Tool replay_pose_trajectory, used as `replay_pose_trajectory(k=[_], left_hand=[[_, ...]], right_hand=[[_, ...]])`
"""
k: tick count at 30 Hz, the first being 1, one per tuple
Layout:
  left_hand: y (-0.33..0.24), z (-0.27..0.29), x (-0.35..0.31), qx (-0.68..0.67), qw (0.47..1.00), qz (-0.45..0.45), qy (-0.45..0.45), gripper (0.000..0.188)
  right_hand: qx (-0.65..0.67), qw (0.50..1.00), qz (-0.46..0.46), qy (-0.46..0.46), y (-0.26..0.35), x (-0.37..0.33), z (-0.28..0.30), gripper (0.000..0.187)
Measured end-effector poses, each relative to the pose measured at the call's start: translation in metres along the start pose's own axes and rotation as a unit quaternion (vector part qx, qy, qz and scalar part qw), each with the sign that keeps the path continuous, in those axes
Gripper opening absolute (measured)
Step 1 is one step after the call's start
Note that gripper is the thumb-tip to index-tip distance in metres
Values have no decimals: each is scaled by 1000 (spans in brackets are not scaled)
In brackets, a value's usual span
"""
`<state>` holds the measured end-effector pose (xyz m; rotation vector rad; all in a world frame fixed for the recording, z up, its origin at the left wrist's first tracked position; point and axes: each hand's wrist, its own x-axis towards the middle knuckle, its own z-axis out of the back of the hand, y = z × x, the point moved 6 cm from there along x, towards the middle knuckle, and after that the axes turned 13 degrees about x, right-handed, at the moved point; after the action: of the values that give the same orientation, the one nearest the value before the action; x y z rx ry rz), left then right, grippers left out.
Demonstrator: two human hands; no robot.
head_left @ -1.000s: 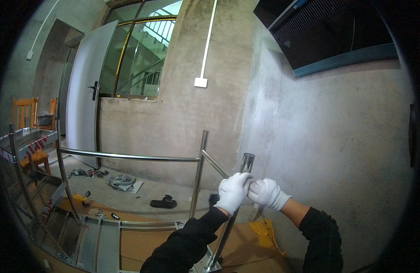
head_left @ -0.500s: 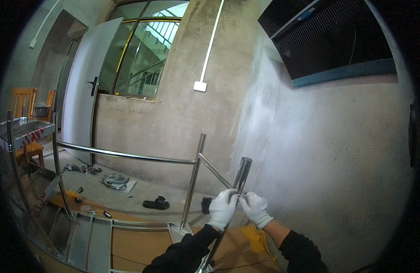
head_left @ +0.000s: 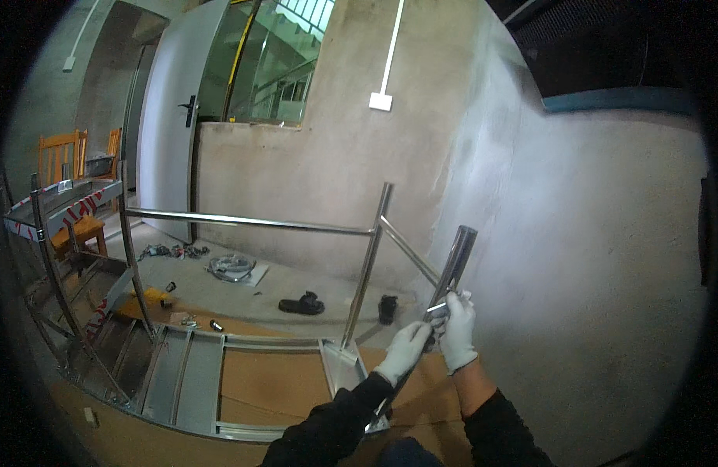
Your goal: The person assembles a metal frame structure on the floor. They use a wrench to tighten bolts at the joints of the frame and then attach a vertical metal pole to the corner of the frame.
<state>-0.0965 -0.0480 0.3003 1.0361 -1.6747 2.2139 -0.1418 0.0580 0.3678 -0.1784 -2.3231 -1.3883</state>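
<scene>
A thick, shiny steel tube post (head_left: 462,247) slants up in front of me, with a thinner cross rail (head_left: 409,251) meeting it from the far side. My left hand (head_left: 406,352), in a white glove, is closed around the post below that joint. Just above and to the right, my right hand (head_left: 458,331), also gloved, pinches a short shiny metal rod (head_left: 437,307) against the post by the joint. The rod's exact kind is too small to make out. The post belongs to a metal frame, whose long rail (head_left: 250,222) runs left from another upright (head_left: 365,272).
The frame's base (head_left: 269,430) lies on cardboard. On the floor behind are black sandals (head_left: 301,303), a coiled hose (head_left: 231,268) and loose fittings (head_left: 216,325). A shelf tray (head_left: 63,204) and wooden chairs (head_left: 62,156) stand left. A bare wall (head_left: 577,257) rises close on the right.
My view has tilted down and swung left. My hands have parted: the left grips lower on the post, while the right has come higher at the joint, with the short rod now showing.
</scene>
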Motion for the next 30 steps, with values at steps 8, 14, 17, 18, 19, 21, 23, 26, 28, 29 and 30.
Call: replay_pose_trajectory(k=[8,14,17,18,19,21,23,26,28,29,30], left_hand=[[-32,9,2,-72,995,63,41,37],[-39,7,16,-111,991,79,-6,29],[-40,2,22,-112,988,105,9,30],[-41,0,22,-92,989,116,4,30],[-38,2,22,-83,991,108,-20,31],[-34,8,18,-83,988,123,-50,32],[-34,5,16,-121,979,158,-51,31],[-34,0,22,-206,960,184,-37,29],[-34,0,25,-205,961,184,-33,25],[-34,0,25,-206,959,194,-35,25],[-33,0,25,-206,956,204,-37,24]], right_hand=[[-13,999,-25,19,7,-8,-2,27],[1,997,-62,34,5,-3,-3,25],[33,996,-67,40,6,1,1,21],[41,996,-72,44,5,3,4,21],[51,994,-84,51,4,2,3,20],[69,990,-107,68,6,-3,-1,20],[61,990,-112,61,11,-5,1,21],[77,988,-122,62,6,-2,1,23],[70,989,-121,58,5,-1,4,25],[54,990,-117,52,9,-2,7,27],[38,992,-113,46,10,-2,12,28]])
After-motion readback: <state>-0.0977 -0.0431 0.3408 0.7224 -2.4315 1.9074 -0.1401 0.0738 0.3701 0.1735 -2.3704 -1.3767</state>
